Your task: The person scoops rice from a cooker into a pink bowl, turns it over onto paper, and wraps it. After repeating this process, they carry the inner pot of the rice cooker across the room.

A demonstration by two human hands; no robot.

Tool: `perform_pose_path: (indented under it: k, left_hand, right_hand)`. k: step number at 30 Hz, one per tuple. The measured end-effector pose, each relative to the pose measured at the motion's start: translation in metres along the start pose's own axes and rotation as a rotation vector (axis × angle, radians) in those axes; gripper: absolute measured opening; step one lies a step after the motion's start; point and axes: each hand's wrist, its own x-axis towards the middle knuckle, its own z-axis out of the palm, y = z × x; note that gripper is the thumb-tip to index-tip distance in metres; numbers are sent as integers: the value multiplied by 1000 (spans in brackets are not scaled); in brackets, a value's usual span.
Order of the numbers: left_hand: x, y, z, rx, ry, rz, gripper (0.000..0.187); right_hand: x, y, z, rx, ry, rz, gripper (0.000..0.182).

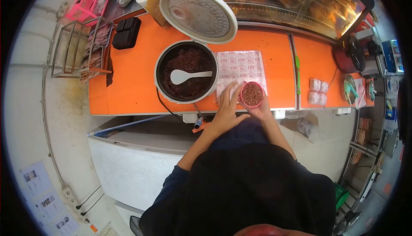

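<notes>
My right hand (263,110) is wrapped round a small pink-rimmed cup (253,82) filled with reddish-brown rice (252,94). Beside it, my left hand (226,110) has its fingers stretched out over the lower edge of a stack of printed wrapping paper (240,64), with the thumb spread toward the cup. The cup overlaps the stack's lower right part. Left of the paper stands a rice cooker (157,73) with its lid (197,15) raised. Inside it, a white rice paddle (180,76) lies on dark rice.
A lit glass display case (274,0) stands at the back. Left on the orange counter (128,73) are a black box (127,33) and a wire rack (68,51) of sachets. A green utensil (298,75), wrapped white bundles (318,91) and a dark red pot (348,54) are rightward.
</notes>
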Motion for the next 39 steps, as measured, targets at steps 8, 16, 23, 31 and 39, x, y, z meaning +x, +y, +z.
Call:
perform_pose_path:
  k: [8, 16, 23, 31, 39]
  left_hand:
    - [-12, -140, 120, 421, -292, 115, 49]
    - [2, -167, 146, 746, -365, 67, 30]
    - [0, -192, 139, 532, -299, 165, 36]
    - [9, -189, 117, 261, -223, 202, 16]
    - [5, -204, 121, 158, -373, -126, 16]
  right_hand:
    - [97, -15, -70, -1515, 224, -950, 42]
    - [129, -3, -75, -2077, -24, -969, 60]
    - [96, -70, -97, -1826, 618, -1159, 67]
    - [75, -110, -132, -2146, 448, -1072, 55]
    - [61, -40, -114, -2303, -298, -386, 45]
